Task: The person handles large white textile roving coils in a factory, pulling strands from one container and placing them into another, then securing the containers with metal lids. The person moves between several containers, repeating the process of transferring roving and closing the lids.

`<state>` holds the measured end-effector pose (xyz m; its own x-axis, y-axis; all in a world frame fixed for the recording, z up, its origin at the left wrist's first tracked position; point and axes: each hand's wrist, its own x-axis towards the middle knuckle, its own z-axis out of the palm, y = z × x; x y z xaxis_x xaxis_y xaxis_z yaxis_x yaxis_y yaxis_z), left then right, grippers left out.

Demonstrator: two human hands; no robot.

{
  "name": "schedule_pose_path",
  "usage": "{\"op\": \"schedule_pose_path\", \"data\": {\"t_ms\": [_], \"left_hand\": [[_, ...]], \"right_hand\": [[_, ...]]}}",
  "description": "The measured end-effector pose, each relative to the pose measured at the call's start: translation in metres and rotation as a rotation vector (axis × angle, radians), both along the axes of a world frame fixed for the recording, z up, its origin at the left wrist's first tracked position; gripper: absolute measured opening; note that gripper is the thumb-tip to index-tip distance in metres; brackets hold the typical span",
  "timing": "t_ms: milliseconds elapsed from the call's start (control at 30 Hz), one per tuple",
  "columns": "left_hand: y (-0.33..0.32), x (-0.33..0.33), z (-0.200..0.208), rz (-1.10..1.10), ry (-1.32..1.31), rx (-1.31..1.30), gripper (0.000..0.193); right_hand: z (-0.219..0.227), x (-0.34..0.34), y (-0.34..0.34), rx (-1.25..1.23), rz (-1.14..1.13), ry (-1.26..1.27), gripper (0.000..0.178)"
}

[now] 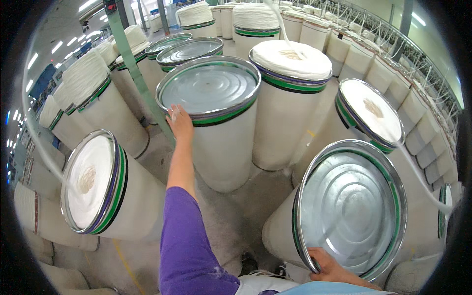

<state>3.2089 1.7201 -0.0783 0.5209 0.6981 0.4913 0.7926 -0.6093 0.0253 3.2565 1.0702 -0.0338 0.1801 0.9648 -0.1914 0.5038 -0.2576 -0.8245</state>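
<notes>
My left hand [180,123], arm stretched forward, has its fingers hooked on the near rim of a tall white sliver can [223,152] with green and dark bands. A grey metal plate fills that can's top, with no sliver on it. Low on the right, my right hand [327,265] grips the metal rim of a second sliver can [282,233]. This one also shows a bare, ringed metal plate [349,206] inside, and its top faces me.
Full cans of coiled white sliver stand at left [93,167], at right [371,110] and behind the middle [292,61]. Strands of sliver rise from some. A green post [135,69] stands left of my left hand. More cans line a machine at right.
</notes>
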Motion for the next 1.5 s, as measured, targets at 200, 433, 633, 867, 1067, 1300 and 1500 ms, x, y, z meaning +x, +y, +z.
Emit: {"op": "schedule_pose_path", "data": {"t_ms": [200,433,633,867,1067,1300,1500], "left_hand": [[-0.197,0.059,-0.024,-0.830,-0.236,-0.528,0.072],[-0.421,-0.005,0.024,-1.510,-0.160,-0.438,0.023],[-0.464,-0.126,0.020,-1.213,-0.266,-0.409,0.027],[-0.570,-0.222,0.015,-0.788,-0.333,-0.288,0.026],[-0.620,-0.213,0.035,-0.898,-0.227,-0.324,0.024],[-0.505,-0.168,0.045,-0.926,0.288,-0.256,0.045],[-0.412,-0.137,0.037,-0.843,0.207,-0.152,0.038]], "right_hand": [[0.017,-0.047,0.003,0.015,-0.129,-0.104,0.068],[0.014,-0.089,-0.025,0.121,-0.078,-0.270,0.072],[0.010,-0.131,-0.060,0.156,0.172,-0.365,0.066],[0.005,-0.111,-0.093,0.154,0.663,-0.344,0.066],[0.038,-0.029,-0.123,0.027,0.790,-0.688,0.060],[0.007,0.040,-0.062,0.103,0.305,-0.893,0.017],[0.003,0.106,0.057,0.373,0.394,-1.007,0.021]]}}
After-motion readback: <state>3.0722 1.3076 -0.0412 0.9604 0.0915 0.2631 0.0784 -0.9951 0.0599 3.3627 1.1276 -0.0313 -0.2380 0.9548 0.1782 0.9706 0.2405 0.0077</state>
